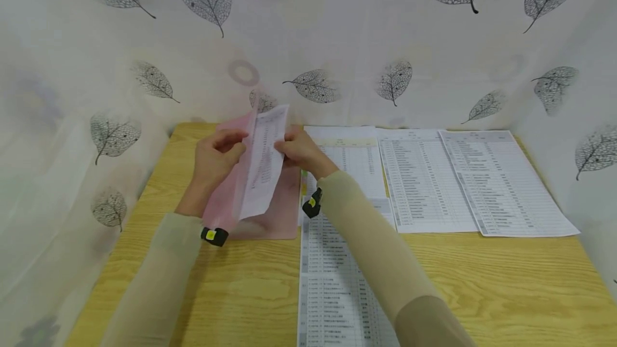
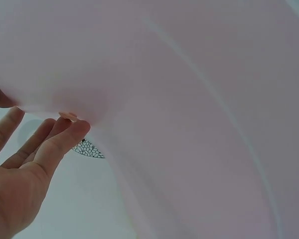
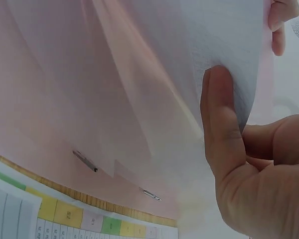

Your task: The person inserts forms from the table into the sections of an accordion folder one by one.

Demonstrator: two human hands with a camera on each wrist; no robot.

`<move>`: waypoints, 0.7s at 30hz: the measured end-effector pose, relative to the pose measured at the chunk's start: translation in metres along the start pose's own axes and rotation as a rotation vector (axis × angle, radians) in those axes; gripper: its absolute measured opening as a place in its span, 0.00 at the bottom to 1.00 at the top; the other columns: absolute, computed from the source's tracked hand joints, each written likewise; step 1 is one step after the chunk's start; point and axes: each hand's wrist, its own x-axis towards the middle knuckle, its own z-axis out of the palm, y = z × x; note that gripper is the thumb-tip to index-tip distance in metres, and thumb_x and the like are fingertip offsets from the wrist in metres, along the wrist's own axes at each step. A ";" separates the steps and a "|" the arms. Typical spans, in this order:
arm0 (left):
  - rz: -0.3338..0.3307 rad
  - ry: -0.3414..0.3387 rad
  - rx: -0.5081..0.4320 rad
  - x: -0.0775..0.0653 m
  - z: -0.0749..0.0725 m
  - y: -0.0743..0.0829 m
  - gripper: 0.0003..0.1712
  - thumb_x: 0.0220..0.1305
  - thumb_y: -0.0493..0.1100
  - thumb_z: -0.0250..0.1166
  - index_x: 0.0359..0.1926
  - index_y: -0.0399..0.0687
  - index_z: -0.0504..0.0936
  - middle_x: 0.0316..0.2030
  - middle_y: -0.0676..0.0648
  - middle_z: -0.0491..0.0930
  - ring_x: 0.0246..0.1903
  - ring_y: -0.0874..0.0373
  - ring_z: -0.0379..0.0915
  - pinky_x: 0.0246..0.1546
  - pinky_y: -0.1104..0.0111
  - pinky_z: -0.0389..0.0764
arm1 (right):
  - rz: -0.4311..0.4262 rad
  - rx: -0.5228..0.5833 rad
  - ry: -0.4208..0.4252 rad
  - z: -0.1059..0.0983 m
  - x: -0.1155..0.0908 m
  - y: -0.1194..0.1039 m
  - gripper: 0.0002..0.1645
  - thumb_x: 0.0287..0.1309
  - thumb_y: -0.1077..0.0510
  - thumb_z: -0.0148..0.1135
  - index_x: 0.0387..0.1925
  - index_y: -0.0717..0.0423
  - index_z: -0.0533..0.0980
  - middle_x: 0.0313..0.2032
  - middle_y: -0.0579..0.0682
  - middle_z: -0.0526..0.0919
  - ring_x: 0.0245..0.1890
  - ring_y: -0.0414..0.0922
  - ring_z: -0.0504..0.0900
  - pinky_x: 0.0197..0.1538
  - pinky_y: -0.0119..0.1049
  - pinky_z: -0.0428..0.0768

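At the left of the table a pink folder (image 1: 284,216) lies spread, its thin pink cover (image 1: 224,189) raised. My left hand (image 1: 217,157) pinches the cover's edge between thumb and fingertips; in the left wrist view the translucent pink sheet (image 2: 189,99) fills most of the picture. A white printed sheet (image 1: 264,167) stands tilted up inside the folder. Its right edge is pinched by my right hand (image 1: 303,149), thumb on one side and fingers on the other. Two small metal staples (image 3: 84,161) show on the pink backing in the right wrist view.
Right of the folder lie a printed list (image 1: 332,283) running to the front edge, another printed page (image 1: 419,186) and a slightly turned one (image 1: 511,186). Coloured tabs (image 3: 67,214) border the list beside the folder. A leaf-patterned curtain (image 1: 366,25) hangs behind the wooden table (image 1: 241,288).
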 end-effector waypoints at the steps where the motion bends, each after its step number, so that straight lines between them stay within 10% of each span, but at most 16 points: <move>1: -0.001 0.000 -0.004 0.000 0.000 0.000 0.15 0.68 0.34 0.63 0.52 0.34 0.88 0.48 0.33 0.87 0.34 0.71 0.80 0.35 0.82 0.81 | 0.001 -0.002 -0.009 0.001 0.001 -0.001 0.17 0.74 0.67 0.54 0.56 0.75 0.80 0.49 0.67 0.86 0.32 0.45 0.85 0.34 0.37 0.86; 16: -0.003 0.002 -0.028 0.001 0.001 0.001 0.15 0.67 0.33 0.62 0.52 0.34 0.87 0.48 0.32 0.86 0.35 0.71 0.80 0.34 0.80 0.81 | -0.033 -0.126 0.080 0.029 0.004 -0.006 0.16 0.72 0.67 0.55 0.48 0.80 0.79 0.50 0.74 0.85 0.50 0.66 0.88 0.45 0.48 0.90; 21: -0.004 -0.001 -0.030 0.000 0.000 0.002 0.15 0.68 0.33 0.62 0.52 0.34 0.87 0.49 0.32 0.86 0.36 0.71 0.80 0.35 0.81 0.81 | -0.041 -0.088 0.069 0.024 -0.001 -0.007 0.18 0.71 0.64 0.57 0.51 0.78 0.80 0.49 0.76 0.86 0.37 0.59 0.91 0.42 0.47 0.90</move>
